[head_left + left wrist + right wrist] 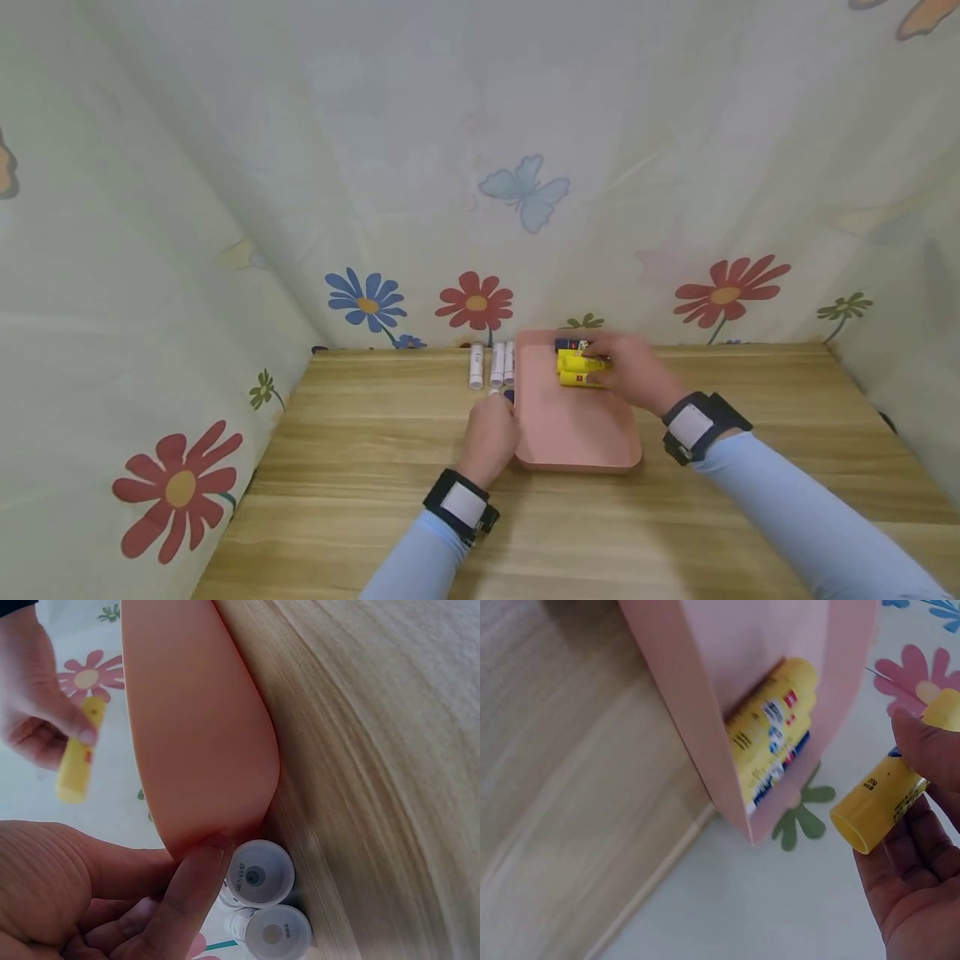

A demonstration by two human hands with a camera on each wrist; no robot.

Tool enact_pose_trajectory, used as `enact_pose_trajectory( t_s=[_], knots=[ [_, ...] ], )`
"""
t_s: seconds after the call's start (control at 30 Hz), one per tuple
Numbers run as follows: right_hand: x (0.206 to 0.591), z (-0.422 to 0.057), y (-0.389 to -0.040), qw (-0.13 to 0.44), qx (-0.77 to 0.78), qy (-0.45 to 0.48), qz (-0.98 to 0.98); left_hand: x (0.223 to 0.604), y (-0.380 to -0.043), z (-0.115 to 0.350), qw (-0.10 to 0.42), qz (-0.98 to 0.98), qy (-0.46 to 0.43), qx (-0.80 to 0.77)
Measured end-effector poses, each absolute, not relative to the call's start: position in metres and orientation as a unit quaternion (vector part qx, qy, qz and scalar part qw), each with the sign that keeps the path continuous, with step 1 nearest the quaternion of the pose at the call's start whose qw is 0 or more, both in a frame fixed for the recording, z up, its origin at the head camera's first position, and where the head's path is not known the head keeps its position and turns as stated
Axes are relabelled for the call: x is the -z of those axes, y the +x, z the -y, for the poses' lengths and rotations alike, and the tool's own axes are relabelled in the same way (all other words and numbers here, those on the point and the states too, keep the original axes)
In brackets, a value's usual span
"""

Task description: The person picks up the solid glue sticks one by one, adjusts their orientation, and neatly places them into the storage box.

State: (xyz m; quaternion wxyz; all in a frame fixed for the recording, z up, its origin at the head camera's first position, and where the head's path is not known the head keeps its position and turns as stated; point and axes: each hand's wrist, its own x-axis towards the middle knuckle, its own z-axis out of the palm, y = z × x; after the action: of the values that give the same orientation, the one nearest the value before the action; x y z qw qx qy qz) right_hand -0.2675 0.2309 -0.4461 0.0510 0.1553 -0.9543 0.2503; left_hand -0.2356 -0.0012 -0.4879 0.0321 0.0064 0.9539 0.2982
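Observation:
My right hand (637, 373) grips a yellow glue stick (881, 802) between thumb and fingers, over the far right part of the pink tray (573, 433). Inside the tray lie other yellow glue sticks (772, 720) and a dark blue one (570, 344), side by side. At the tray's left side is my left hand (489, 433); in the left wrist view its thumb and forefinger pinch the tray wall (202, 735) near a corner. Just beyond those fingertips two white glue sticks (259, 874) show their hollow ends. A small dark piece (509, 395) by the left hand is mostly hidden.
Several white glue sticks, one of them standing apart (476, 367), are left of the tray near the table's back edge. The wooden table (360, 467) meets a flower-printed curtain (420, 208) at the back and sides.

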Motion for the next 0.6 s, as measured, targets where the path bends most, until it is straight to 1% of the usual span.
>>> enact_pose_trajectory(
  t_s=[0.23,0.4,0.6],
  knots=[
    [0.464,-0.224,-0.270,0.021,-0.223,0.179,0.958,0.489,-0.236,0.002,0.041,-0.954,0.002,-0.296],
    [0.475,-0.221,-0.274,-0.014,-0.221,0.163,0.961,0.491,-0.236,0.002,0.032,-0.954,0.010,-0.299],
    [0.485,-0.222,-0.279,-0.035,-0.215,0.151,0.964,0.493,-0.236,0.003,0.015,-0.958,0.016,-0.286]
  ],
)
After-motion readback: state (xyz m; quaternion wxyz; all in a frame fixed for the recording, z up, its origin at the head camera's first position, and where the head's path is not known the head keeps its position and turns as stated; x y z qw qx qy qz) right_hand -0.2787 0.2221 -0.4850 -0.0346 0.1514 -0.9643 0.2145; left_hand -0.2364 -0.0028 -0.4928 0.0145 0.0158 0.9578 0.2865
